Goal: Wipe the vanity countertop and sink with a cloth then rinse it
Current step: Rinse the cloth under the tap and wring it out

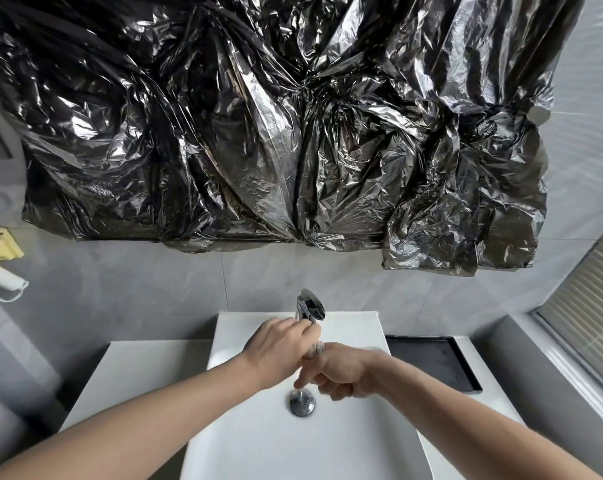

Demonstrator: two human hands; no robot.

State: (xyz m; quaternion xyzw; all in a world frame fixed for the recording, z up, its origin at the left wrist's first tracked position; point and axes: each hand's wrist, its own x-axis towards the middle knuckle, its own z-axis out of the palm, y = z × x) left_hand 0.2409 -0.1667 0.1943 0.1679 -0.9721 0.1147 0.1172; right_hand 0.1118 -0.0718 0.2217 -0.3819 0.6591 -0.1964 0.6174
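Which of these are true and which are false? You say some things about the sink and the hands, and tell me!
1. Both hands are over the white sink. True.
2. The left hand is up by the chrome faucet. True.
3. The drain stopper is covered by a towel. False: the shiny stopper is bare and in plain sight.
4. A black tray sits on the counter to the left of the sink. False: it sits to the right.
5. The right hand is closed in a fist around a bit of light cloth. True.
6. The wall above the faucet has a clear mirror. False: crinkled black plastic sheeting hangs there.
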